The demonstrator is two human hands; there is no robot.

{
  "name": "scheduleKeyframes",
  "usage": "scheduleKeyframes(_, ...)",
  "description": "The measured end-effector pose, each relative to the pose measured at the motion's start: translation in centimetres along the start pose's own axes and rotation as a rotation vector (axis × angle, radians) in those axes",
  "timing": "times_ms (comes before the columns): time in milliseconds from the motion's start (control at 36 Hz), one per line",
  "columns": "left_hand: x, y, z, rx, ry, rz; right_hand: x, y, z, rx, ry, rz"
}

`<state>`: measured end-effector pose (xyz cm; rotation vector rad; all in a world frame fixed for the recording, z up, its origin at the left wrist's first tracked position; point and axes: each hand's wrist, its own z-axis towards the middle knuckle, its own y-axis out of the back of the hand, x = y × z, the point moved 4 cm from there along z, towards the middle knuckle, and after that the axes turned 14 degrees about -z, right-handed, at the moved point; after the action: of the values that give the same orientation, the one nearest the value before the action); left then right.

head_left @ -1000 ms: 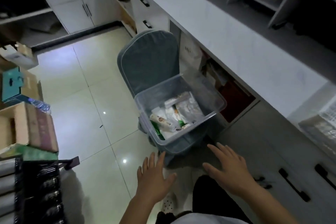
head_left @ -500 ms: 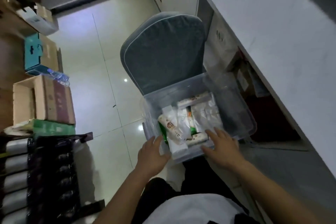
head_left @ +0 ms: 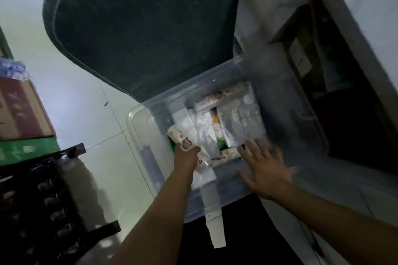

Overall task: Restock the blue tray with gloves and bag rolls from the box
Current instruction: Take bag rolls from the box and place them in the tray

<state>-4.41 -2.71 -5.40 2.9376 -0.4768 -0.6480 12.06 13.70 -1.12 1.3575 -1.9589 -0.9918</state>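
Picking stock: the left hand [head_left: 187, 156] grips a white labelled bag roll [head_left: 183, 142] inside the clear plastic box [head_left: 310, 127]; the right hand [head_left: 263, 170] hovers released. Next, lift it clear.

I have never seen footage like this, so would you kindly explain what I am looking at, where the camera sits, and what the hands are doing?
There is no machine here: a person wears a camera on the head, and it looks down at their own two bare arms. There is only this one view, and it is dim and a little blurred.

In front of them a clear plastic box sits on a dark padded chair. Inside lie white paper-wrapped rolls, one at the far side, and clear plastic packets.

The left hand reaches into the box and grips one roll. The right hand is spread open with straight fingers over the box's near edge, beside another roll; whether it touches that roll is unclear.

Cardboard cartons stand on the left.
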Motion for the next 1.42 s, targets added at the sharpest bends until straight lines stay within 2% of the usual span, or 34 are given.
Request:
scheduleKeyframes(167,1.1,-0.3,4.4,-0.12,0.276,-0.364,0.0,-0.6,0.4,-0.163,-0.017,-0.04)
scheduleKeyframes(333,0.9,-0.5,5.4,-0.091,0.37,-0.336,-0.1,-1.3,0.5,-0.229,-0.016,-0.031)
scheduleKeyframes(472,0.4,0.3,4.5,-0.044,0.372,-0.316,0.0,-1.4,0.6,-0.165,-0.025,-0.032)
scheduleKeyframes(583,-1.0,1.0,1.5,0.07,0.279,-0.255,0.0,-0.4,0.6,0.033,-0.038,0.019)
scheduleKeyframes(639,-2.1,1.3,-0.9,0.15,0.232,-0.229,0.2,0.8,0.8,0.084,-0.058,0.18)
scheduleKeyframes(750,-4.7,1.8,-5.4,0.292,0.103,-0.15,1.4,6.3,1.1,-0.018,-0.221,0.925)
scheduleKeyframes(833,-6.5,1.9,-9.1,0.395,-0.025,-0.066,3.1,9.8,0.7,0.072,-0.308,1.39)
scheduleKeyframes(889,-7.4,1.5,-11.2,0.45,-0.099,-0.021,4.0,11.8,0.4,0.09,-0.304,1.497)
scheduleKeyframes(972,-8.0,0.3,-13.7,0.508,-0.191,0.039,4.5,13.6,-0.3,0.001,-0.307,1.569)
scheduleKeyframes(1056,-8.1,-1.0,-15.1,0.607,-0.233,0.112,4.0,14.3,-1.0,-0.121,-0.325,1.499)
scheduleKeyframes(1167,-7.8,-2.7,-15.4,0.772,-0.042,0.134,1.1,13.6,-2.6,-0.203,-0.377,1.268)
scheduleKeyframes(1250,-7.5,-3.3,-13.1,0.653,0.006,0.276,-1.1,12.2,-4.5,-0.211,-0.442,0.99)
scheduleKeyframes(1333,-7.4,-3.5,-8.5,0.429,-0.135,0.577,-2.8,10.7,-6.7,-0.214,-0.543,0.662)
scheduleKeyframes(1417,-7.6,-5.1,-4.4,0.361,-0.287,0.911,-3.5,9.2,-8.1,-0.215,-0.573,0.512)
